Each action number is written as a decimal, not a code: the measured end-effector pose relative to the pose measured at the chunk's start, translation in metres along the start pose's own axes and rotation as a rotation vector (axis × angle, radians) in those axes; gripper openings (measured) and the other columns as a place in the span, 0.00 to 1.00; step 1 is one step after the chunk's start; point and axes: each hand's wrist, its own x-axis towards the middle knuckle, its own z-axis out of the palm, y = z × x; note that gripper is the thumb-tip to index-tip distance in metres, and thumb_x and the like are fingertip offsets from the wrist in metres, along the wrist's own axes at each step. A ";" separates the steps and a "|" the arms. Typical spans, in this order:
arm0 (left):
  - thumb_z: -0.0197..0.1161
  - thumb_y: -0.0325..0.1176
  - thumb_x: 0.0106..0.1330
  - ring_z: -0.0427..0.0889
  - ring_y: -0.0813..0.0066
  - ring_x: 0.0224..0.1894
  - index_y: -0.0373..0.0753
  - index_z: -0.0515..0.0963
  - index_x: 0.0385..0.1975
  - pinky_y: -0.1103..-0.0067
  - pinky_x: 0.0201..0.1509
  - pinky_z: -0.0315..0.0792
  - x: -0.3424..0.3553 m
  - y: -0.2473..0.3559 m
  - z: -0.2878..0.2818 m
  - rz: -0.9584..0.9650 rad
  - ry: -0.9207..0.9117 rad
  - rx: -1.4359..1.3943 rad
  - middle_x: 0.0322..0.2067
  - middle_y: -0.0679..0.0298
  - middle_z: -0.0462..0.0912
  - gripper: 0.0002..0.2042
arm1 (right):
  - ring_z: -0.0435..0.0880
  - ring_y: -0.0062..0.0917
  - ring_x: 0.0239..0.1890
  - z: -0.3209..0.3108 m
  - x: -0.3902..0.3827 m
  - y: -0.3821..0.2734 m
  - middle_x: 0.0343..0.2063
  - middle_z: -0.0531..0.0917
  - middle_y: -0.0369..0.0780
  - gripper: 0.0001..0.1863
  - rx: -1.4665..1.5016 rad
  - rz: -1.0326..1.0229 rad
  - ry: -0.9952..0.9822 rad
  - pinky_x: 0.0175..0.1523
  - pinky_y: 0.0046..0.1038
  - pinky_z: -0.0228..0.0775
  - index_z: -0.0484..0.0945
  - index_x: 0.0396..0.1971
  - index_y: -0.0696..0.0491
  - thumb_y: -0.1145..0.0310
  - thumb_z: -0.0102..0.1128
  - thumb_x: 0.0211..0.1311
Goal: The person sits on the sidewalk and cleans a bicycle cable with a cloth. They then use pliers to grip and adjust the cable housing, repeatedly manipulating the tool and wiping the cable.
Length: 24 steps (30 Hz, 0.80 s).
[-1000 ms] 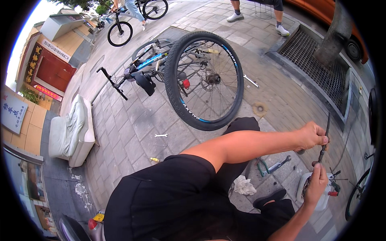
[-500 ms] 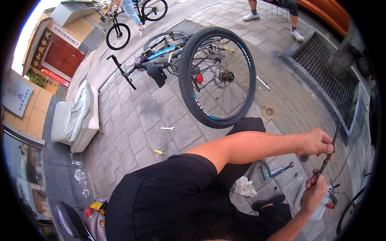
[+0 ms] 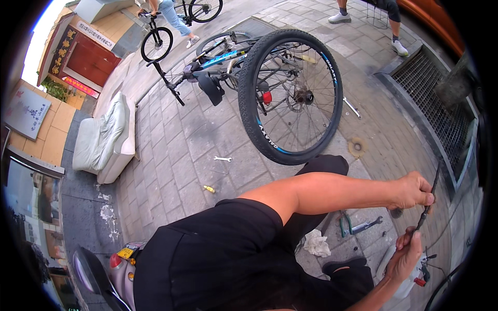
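Both my hands are out to the right, on a thin dark rod [image 3: 423,217] that looks like a wheel axle, thicker toward its lower part. My left hand [image 3: 415,189] pinches it near the middle, and its narrow upper end sticks out past the fingers. Below, my right hand [image 3: 404,255] closes around the lower end, which the fingers hide. Beyond my knee, a bicycle [image 3: 223,59] lies on its side. Its near wheel [image 3: 337,93] stands tilted toward me, with a bare hub [image 3: 303,97] at the centre.
Pliers [image 3: 345,224], an adjustable wrench [image 3: 367,225] and a crumpled white cloth [image 3: 316,243] lie below my left forearm. A spanner [image 3: 223,158], a yellow-handled tool [image 3: 209,189] and another wrench [image 3: 352,108] are on the paving. A white container [image 3: 386,259] is beside my right hand. A metal grate [image 3: 430,98] borders the right.
The view has shifted slightly, so the bicycle and tools appear a little farther right. Both hands stay on the rod, with little visible change in grip.
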 end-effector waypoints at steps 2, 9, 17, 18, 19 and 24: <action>0.66 0.30 0.71 0.80 0.80 0.33 0.32 0.86 0.38 0.79 0.39 0.74 -0.001 0.007 -0.004 -0.065 0.057 0.015 0.32 0.63 0.89 0.07 | 0.65 0.17 0.28 -0.001 0.006 -0.002 0.26 0.70 0.34 0.17 -0.222 -0.008 0.036 0.35 0.22 0.57 0.78 0.43 0.63 0.61 0.54 0.79; 0.65 0.30 0.72 0.80 0.78 0.34 0.32 0.87 0.35 0.77 0.39 0.74 0.007 0.000 -0.017 -0.047 0.140 0.071 0.31 0.64 0.88 0.08 | 0.73 0.26 0.32 0.021 0.020 -0.005 0.28 0.72 0.38 0.13 -1.017 -0.281 0.111 0.40 0.31 0.66 0.79 0.40 0.63 0.67 0.53 0.78; 0.68 0.33 0.69 0.79 0.79 0.35 0.34 0.88 0.34 0.76 0.40 0.74 0.004 -0.002 -0.023 -0.050 0.145 0.086 0.30 0.65 0.88 0.08 | 0.71 0.31 0.31 0.030 0.018 0.006 0.30 0.73 0.43 0.13 -1.229 -0.418 0.155 0.40 0.33 0.65 0.78 0.38 0.63 0.67 0.53 0.78; 0.68 0.33 0.69 0.79 0.79 0.35 0.35 0.88 0.34 0.75 0.41 0.74 0.005 -0.007 -0.024 -0.030 0.114 0.043 0.31 0.65 0.88 0.08 | 0.70 0.29 0.30 0.026 0.018 0.008 0.28 0.73 0.41 0.14 -1.166 -0.421 0.159 0.38 0.31 0.64 0.78 0.37 0.63 0.66 0.53 0.78; 0.68 0.34 0.68 0.79 0.79 0.36 0.35 0.88 0.34 0.75 0.41 0.74 0.008 -0.010 -0.023 -0.027 0.078 0.051 0.31 0.65 0.88 0.08 | 0.70 0.26 0.29 0.021 0.016 0.008 0.26 0.72 0.39 0.15 -1.106 -0.422 0.172 0.36 0.30 0.63 0.79 0.37 0.62 0.64 0.53 0.78; 0.68 0.37 0.65 0.84 0.76 0.43 0.42 0.88 0.41 0.76 0.46 0.77 0.009 0.022 -0.024 -0.013 -0.082 0.309 0.41 0.66 0.89 0.09 | 0.62 0.11 0.25 0.043 0.011 -0.012 0.22 0.69 0.25 0.20 -0.727 -0.083 0.278 0.29 0.21 0.51 0.84 0.37 0.55 0.52 0.56 0.75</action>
